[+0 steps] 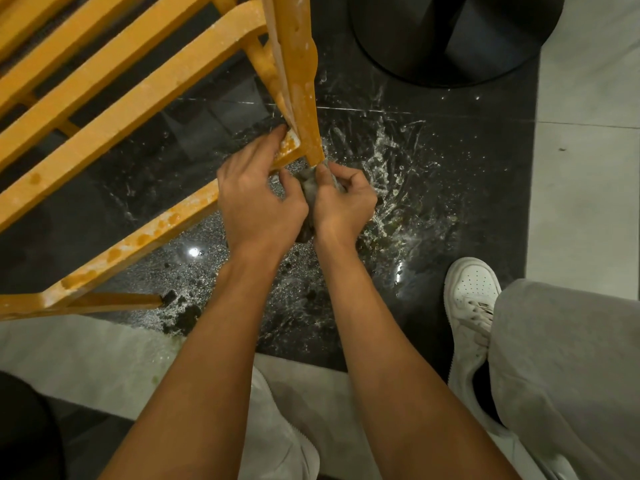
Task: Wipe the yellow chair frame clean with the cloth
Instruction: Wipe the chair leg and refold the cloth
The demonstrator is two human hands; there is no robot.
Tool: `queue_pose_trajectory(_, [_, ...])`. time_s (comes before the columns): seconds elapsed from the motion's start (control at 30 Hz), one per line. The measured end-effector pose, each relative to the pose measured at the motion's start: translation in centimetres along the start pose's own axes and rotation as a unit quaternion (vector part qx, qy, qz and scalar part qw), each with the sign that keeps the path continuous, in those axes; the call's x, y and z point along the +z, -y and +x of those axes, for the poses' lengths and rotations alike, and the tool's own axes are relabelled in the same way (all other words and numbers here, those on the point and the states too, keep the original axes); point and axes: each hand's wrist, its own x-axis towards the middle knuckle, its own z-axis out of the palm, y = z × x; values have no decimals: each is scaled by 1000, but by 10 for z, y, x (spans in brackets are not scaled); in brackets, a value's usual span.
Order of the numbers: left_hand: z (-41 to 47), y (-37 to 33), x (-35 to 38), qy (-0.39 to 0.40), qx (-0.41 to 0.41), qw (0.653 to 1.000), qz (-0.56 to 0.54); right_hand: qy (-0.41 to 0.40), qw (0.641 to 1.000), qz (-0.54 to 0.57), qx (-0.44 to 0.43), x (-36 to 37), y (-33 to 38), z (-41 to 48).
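- Chair frame (pixel 138 98), yellow and dusty, slants over a dark, splattered floor (pixel 433 168).
- Left hand (pixel 258 195) curls its fingers round the frame's corner.
- Right hand (pixel 343 199) clutches the bunched grey cloth (pixel 309 190) at that corner.

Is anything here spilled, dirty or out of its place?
Yes. White splashes and dark crumbs lie scattered on the black floor beside the yellow chair frame, whose bars carry pale, dusty smears.

Head-worn view — steeply downward, close
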Motion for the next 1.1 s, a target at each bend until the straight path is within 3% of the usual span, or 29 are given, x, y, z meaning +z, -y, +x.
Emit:
queue_pose_trajectory(0.43, [0, 2, 0, 12, -8, 1000, -8, -20, 1000, -8, -15, 1, -1, -3])
queue_pose_trajectory(0.57, [1, 3, 2, 5, -13, 1000, -3, -3, 997, -26, -73, 3, 1, -11])
queue_pose_trajectory(0.7, [0, 2, 0, 12, -15, 1000, -11, -6, 999, -11, -30, 0, 4, -5])
queue_pose_trajectory(0.83, [2, 3, -1, 8, -1, 1000, -22, 12, 997, -20, -71, -1, 6, -10])
queue_pose_trajectory(0.97, [1, 2, -1, 3, -2, 999, -32, 12, 999, -3, -52, -3, 10, -9])
queue_pose_trajectory(1.1, [1, 2, -1, 1, 3, 999, -35, 17, 992, -34, -123, -3, 7, -11])
